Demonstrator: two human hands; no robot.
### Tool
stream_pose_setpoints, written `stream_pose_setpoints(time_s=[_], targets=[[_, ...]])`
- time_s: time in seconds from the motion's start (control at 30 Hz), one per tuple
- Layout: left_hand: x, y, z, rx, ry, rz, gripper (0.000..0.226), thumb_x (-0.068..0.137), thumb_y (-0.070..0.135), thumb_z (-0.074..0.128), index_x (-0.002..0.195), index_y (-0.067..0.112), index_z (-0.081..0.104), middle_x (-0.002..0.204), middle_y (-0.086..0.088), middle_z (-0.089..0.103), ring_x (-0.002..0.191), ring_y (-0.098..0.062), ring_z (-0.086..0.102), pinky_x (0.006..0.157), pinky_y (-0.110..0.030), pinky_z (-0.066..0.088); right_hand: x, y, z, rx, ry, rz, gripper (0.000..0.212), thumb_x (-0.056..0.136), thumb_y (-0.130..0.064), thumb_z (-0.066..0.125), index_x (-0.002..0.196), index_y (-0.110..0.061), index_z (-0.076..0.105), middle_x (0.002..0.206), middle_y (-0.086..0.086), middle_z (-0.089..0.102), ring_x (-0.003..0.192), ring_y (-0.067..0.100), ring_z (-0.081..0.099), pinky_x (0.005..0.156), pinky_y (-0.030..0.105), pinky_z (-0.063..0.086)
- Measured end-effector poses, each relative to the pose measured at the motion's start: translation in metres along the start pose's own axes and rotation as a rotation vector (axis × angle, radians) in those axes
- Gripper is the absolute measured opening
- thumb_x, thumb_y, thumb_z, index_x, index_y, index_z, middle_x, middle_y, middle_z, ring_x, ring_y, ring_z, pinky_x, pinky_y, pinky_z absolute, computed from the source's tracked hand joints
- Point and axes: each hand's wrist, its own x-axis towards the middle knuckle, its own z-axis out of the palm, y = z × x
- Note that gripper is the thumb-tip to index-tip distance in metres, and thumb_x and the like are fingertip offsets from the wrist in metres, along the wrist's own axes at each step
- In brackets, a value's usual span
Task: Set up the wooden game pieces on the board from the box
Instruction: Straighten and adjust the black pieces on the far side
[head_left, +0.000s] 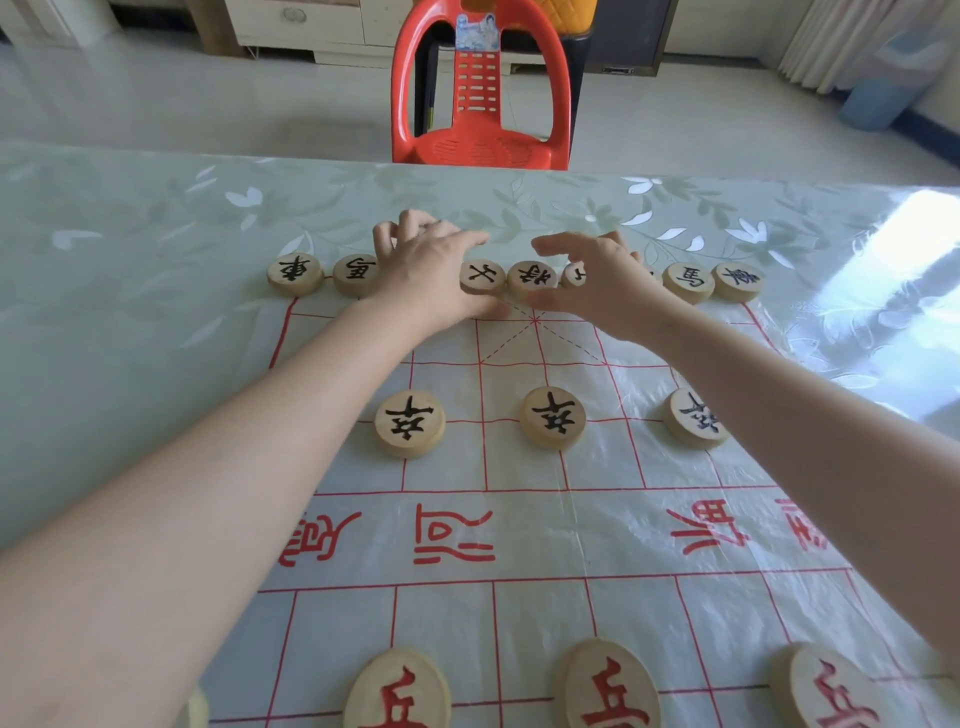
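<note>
I see round pale wooden pieces (553, 418) with black characters on the red-lined board (519, 519), my left hand (431, 265) and right hand (597, 280) spread over its far row.

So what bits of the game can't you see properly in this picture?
All in the head view:
- Far row pieces: the left hand and right hand cover some, so their marks can't be read.
- Red-marked pieces at the bottom: cut off by the picture's edge.
- Right black-marked piece: partly behind the right forearm.
- The box: not in view.
- Whether either hand grips a piece: fingers hide it.
</note>
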Motion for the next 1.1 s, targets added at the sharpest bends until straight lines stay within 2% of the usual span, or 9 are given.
stream_pose_setpoints(time_s=[0.1,0.23,0.33,0.43,0.6,0.87,1.0,1.1], targets=[[-0.001,-0.004,-0.005,-0.112,-0.017,0.026,0.050,0.083,0.050,0.057,0.130,0.036,0.048,0.132,0.006,0.051,0.132,-0.012,0.025,0.098,-0.037,0.018,0.000,0.003,-0.001,0.009,0.000,-0.021,0.056,0.080,-0.040,0.068,0.131,-0.027,0.049,0.123,-0.014,0.056,0.123,0.018,0.035,0.085,0.026,0.020],[0.001,-0.005,-0.004,-0.135,-0.009,0.039,0.036,0.085,0.049,0.055,0.118,0.036,0.059,0.125,0.001,0.056,0.131,-0.011,0.028,0.094,-0.035,0.017,-0.001,0.000,0.002,-0.018,0.007,-0.009,0.056,0.076,-0.040,0.071,0.127,-0.025,0.054,0.121,-0.009,0.057,0.118,0.019,0.029,0.082,0.027,0.019],[0.001,-0.005,0.000,-0.131,0.024,0.015,0.038,0.083,0.050,0.057,0.116,0.034,0.060,0.122,-0.001,0.056,0.129,-0.014,0.030,0.091,-0.034,0.017,-0.003,-0.005,-0.002,-0.063,-0.012,-0.011,0.053,0.081,-0.037,0.067,0.130,-0.026,0.051,0.121,-0.006,0.053,0.119,0.022,0.027,0.082,0.026,0.019],[-0.001,-0.003,0.002,-0.120,0.073,0.000,0.040,0.080,0.048,0.061,0.115,0.028,0.063,0.117,-0.001,0.060,0.125,-0.016,0.033,0.088,-0.033,0.016,-0.001,-0.006,-0.003,-0.088,-0.044,0.003,0.052,0.085,-0.033,0.063,0.134,-0.028,0.047,0.105,-0.015,0.047,0.122,0.023,0.026,0.082,0.027,0.018],[-0.003,-0.002,0.005,-0.055,0.134,-0.045,0.044,0.077,0.053,0.062,0.111,0.025,0.065,0.112,0.000,0.063,0.121,-0.020,0.037,0.092,-0.038,0.021,0.009,0.004,0.008,-0.066,-0.035,0.053,0.052,0.082,-0.034,0.065,0.131,-0.036,0.047,0.129,0.004,0.046,0.118,0.027,0.028,0.080,0.026,0.018],[-0.007,0.000,0.007,-0.027,0.170,-0.092,0.050,0.075,0.058,0.061,0.110,0.023,0.064,0.110,-0.002,0.062,0.120,-0.022,0.037,0.092,-0.038,0.022,0.006,0.005,0.008,-0.012,-0.017,-0.002,0.055,0.081,-0.044,0.064,0.132,-0.027,0.049,0.125,-0.002,0.056,0.123,0.022,0.028,0.083,0.027,0.018],[-0.010,-0.001,0.004,-0.060,0.117,-0.066,0.052,0.073,0.053,0.066,0.116,0.024,0.062,0.115,-0.002,0.060,0.123,-0.021,0.034,0.093,-0.037,0.020,0.003,0.001,0.006,-0.009,0.006,-0.024,0.052,0.082,-0.040,0.065,0.130,-0.026,0.052,0.125,-0.006,0.053,0.119,0.022,0.028,0.083,0.026,0.018],[-0.012,0.002,-0.001,-0.080,0.114,-0.087,0.050,0.075,0.049,0.067,0.118,0.024,0.062,0.117,-0.005,0.058,0.123,-0.022,0.033,0.096,-0.037,0.022,0.004,0.000,0.007,-0.030,-0.006,-0.022,0.050,0.083,-0.040,0.063,0.131,-0.029,0.051,0.128,-0.002,0.048,0.119,0.025,0.028,0.084,0.027,0.019]])
